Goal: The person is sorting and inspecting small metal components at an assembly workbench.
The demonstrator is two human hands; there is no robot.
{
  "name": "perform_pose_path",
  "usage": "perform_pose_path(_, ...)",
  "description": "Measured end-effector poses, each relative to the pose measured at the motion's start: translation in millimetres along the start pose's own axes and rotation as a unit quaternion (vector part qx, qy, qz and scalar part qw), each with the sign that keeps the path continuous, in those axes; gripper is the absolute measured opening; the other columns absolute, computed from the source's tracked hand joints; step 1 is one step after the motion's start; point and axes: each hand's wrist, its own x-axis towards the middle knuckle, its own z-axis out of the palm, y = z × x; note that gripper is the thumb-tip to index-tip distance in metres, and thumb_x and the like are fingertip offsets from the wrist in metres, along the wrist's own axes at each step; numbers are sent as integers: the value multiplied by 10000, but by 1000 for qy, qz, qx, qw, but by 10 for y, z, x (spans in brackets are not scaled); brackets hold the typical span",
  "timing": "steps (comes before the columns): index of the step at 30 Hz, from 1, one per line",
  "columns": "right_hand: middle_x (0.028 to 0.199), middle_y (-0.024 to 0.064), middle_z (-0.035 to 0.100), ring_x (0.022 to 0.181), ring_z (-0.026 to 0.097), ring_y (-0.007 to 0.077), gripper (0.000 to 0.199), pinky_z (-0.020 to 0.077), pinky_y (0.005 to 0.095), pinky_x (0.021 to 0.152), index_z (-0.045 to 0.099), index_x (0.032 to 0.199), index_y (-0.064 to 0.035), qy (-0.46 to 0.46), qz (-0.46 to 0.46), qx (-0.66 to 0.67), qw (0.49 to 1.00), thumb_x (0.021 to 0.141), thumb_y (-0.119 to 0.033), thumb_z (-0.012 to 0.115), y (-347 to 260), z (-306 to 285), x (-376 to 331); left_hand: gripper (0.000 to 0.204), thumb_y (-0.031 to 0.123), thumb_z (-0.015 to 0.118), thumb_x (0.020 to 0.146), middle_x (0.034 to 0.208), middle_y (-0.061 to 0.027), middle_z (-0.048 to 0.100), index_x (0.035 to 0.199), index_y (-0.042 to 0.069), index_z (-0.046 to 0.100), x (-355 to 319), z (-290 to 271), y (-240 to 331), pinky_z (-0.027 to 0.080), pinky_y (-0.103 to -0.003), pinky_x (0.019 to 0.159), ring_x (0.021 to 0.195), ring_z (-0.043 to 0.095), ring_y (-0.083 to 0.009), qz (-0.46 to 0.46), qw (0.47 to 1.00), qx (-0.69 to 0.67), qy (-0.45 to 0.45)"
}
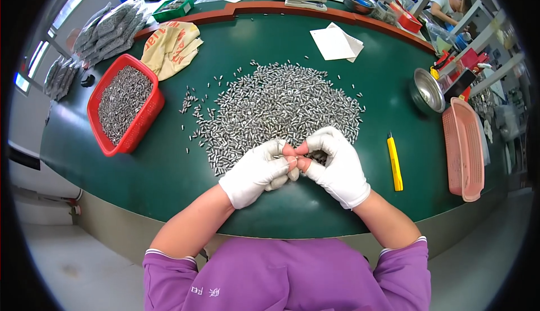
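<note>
Green table [399, 86], with a broad pile of pins [281, 103] across its middle.
From my remote feed, the red basket [151, 121] on the left holds more pins. The wearer's left hand [253, 171] and right hand [338, 170], in white gloves, meet at the pile's near edge and cover part of it; the pins by the right hand's fingers sink into shadow. Both hands are curled, bare fingertips close together; whatever sits between them is hidden, so I cannot tell whether either grips a pin. The yellow cutter [395, 163], right of the hands, points its narrow end away from the wearer. The pins point every way, long axes crossing at all angles, their ends too small to tell apart.
</note>
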Motion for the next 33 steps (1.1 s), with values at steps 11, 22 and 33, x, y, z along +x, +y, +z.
perform_pose_path(11,809,37,612,766,580,251,186,475,364,676,677,863,-144,59,-231,-276,931,691,-172,743,-30,-53,49,256,295,597,931,758,-13,572,1022,58,563,21,13,-24,273,-180,465,498,356,-32,36,999,-5,1)
perform_pose_path(22,779,41,580,759,580,248,80,472,377,644,655,787,-140,-99,-211,-374,898,711,-156,678,-113,-279,84,258,306,586,931,719,-14,503,1045,76,563,21,-36,29,236,-196,464,488,289,-47,80,996,-32,12)
perform_pose_path(33,758,54,561,728,567,256,109,464,380,629,649,798,-105,-142,-206,-485,838,697,-144,659,-28,-119,47,232,259,609,913,811,-13,518,1070,96,557,37,-40,10,261,-197,500,528,314,-42,82,993,-86,4)
